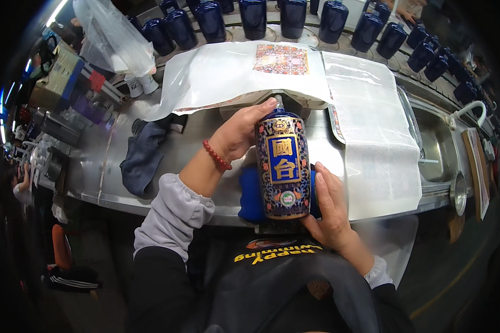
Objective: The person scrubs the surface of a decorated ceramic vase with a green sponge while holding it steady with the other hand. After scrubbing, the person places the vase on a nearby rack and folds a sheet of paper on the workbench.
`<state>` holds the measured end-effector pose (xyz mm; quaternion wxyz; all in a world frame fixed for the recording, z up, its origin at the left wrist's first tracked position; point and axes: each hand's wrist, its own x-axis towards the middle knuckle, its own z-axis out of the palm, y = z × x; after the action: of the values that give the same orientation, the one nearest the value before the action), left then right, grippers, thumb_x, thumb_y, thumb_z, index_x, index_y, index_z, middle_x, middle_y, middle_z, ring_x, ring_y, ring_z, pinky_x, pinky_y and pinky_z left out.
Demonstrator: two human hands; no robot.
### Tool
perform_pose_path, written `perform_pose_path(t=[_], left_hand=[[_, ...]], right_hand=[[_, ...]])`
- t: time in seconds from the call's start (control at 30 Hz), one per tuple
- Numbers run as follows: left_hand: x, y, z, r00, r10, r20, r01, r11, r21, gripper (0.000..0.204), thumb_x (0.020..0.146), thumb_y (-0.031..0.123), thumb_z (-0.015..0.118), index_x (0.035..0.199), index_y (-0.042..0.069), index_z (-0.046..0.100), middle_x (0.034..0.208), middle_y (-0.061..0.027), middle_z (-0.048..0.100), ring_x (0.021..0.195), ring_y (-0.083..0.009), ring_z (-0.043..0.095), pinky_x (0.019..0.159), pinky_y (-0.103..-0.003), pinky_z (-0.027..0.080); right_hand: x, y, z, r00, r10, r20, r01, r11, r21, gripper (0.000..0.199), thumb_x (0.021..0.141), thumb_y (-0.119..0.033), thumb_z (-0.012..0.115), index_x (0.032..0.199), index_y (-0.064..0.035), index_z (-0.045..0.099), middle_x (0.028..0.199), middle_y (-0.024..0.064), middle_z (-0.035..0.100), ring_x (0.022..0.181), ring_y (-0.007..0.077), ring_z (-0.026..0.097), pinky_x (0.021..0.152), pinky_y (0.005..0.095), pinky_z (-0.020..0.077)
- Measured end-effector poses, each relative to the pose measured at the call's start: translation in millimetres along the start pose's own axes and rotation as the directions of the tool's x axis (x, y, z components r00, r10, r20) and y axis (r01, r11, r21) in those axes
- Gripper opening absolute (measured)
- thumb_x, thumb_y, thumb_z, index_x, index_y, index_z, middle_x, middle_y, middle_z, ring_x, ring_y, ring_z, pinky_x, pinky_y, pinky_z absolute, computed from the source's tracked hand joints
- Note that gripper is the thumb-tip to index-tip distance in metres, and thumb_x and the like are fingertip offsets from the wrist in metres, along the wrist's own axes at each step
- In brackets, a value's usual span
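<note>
A dark blue bottle [284, 166] with a colourful floral label and gold lettering is tilted slightly in front of me, its neck pointing away. My left hand [240, 130] is closed round its shoulder, the thumb up by the neck. Against its lower right side lies my right hand [330, 213], the thumb near the base and the fingers along the edge, so both hands grip it. Behind the bottle a bright blue cloth [251, 194] shows at either side. Just beyond the neck a white sheet [216, 77] bears a patterned floral patch.
Another pale sheet [380, 144] covers the right of the metal worktop [116, 150]. Several dark blue bottles [254, 19] line the far side. A grey-blue cloth [143, 158] lies left; a sink [436, 144] with a white tap [473, 111] is right. Plastic bag [114, 39] at upper left.
</note>
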<state>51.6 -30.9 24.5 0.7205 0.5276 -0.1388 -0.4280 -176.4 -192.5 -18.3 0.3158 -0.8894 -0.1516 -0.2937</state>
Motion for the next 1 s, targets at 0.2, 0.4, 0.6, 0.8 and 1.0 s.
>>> perform_pose_path(t=[0.2, 0.4, 0.6, 0.8, 1.0], left_hand=[[-73, 37, 1, 0.922, 0.353, 0.162, -0.383, 0.896, 0.224, 0.043, 0.103, 0.044, 0.057, 0.121, 0.006, 0.065, 0.110, -0.0105, 0.072, 0.100, -0.0162, 0.071, 0.089, -0.029, 0.058], [-219, 86, -18, 0.646, 0.748, 0.153, -0.639, 0.421, 0.644, 0.039, 0.104, 0.035, 0.056, 0.121, 0.000, 0.061, 0.112, -0.0123, 0.071, 0.101, -0.0165, 0.071, 0.088, -0.029, 0.059], [-377, 50, 7, 0.441, 0.890, -0.115, -0.384, 0.302, 0.873, 0.033, 0.100, 0.024, 0.064, 0.113, -0.005, 0.058, 0.102, -0.0110, 0.071, 0.090, -0.0107, 0.070, 0.078, -0.023, 0.056], [-462, -67, -60, 0.241, 0.861, -0.449, 0.087, 0.441, 0.893, 0.019, 0.098, 0.014, 0.069, 0.114, 0.003, 0.069, 0.102, 0.0026, 0.067, 0.088, -0.0033, 0.063, 0.074, -0.022, 0.052], [-483, -233, -207, 0.024, 0.860, -0.510, 0.749, 0.322, 0.579, 0.027, 0.088, 0.032, 0.077, 0.102, 0.011, 0.069, 0.085, -0.0139, 0.068, 0.072, -0.0319, 0.067, 0.067, -0.042, 0.055]], right_hand=[[5, -8, -2, 0.997, -0.056, 0.043, 0.054, 0.997, 0.057, 0.096, 0.065, -0.003, 0.088, 0.148, 0.0024, 0.040, 0.142, 0.0296, 0.053, 0.123, 0.0437, 0.057, 0.103, 0.0498, 0.0468], [66, -31, 48, 0.937, -0.273, -0.217, 0.343, 0.831, 0.438, 0.084, 0.072, -0.008, 0.087, 0.143, 0.0085, 0.047, 0.142, 0.0262, 0.056, 0.128, 0.0400, 0.057, 0.107, 0.0436, 0.0448], [90, -104, 101, 0.837, -0.540, 0.090, 0.443, 0.764, 0.469, 0.081, 0.076, -0.003, 0.080, 0.149, -0.0012, 0.045, 0.150, 0.0156, 0.052, 0.138, 0.0351, 0.050, 0.114, 0.0397, 0.0419], [75, -135, 155, 0.789, -0.508, 0.346, 0.367, 0.841, 0.398, 0.074, 0.077, 0.005, 0.077, 0.145, -0.0122, 0.053, 0.144, 0.0155, 0.054, 0.129, 0.0376, 0.054, 0.107, 0.0419, 0.0468], [65, -133, 202, 0.696, -0.423, 0.579, 0.481, 0.874, 0.060, 0.060, 0.084, -0.002, 0.074, 0.140, -0.0161, 0.059, 0.146, 0.0126, 0.054, 0.133, 0.0371, 0.049, 0.106, 0.0465, 0.0447]])
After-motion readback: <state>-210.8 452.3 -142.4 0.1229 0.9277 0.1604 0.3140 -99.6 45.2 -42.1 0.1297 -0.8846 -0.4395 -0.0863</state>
